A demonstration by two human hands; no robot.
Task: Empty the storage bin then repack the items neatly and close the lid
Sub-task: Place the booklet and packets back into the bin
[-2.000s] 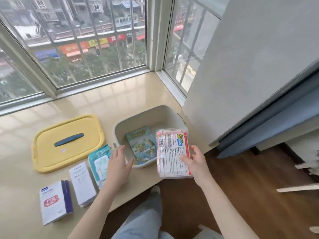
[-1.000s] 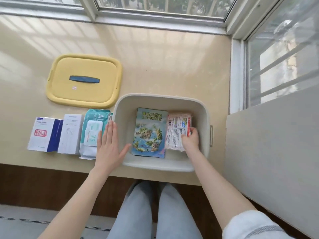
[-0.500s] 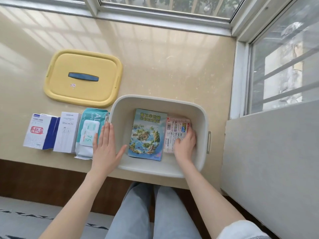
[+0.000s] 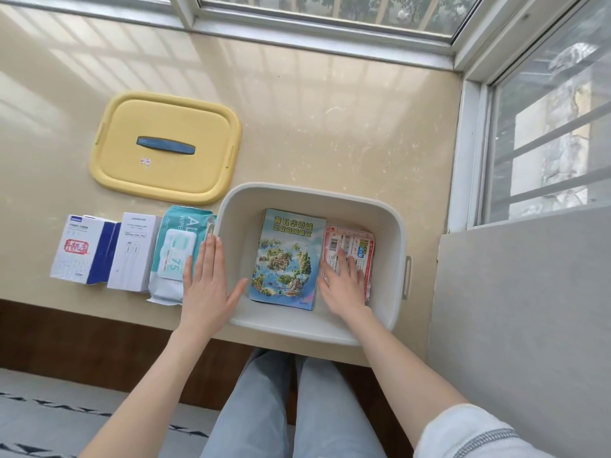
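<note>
Both hands lie flat, released: left hand (image 4: 208,285) on the rounded plastic bin (image 4: 310,189), right hand (image 4: 344,289) on a glossy packet (image 4: 353,246).

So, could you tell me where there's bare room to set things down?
Inside the white plastic bin, a bare strip runs between its left wall and the illustrated booklet. The beige ledge right of the yellow lid is bare. The bin's right half is crowded.
</note>
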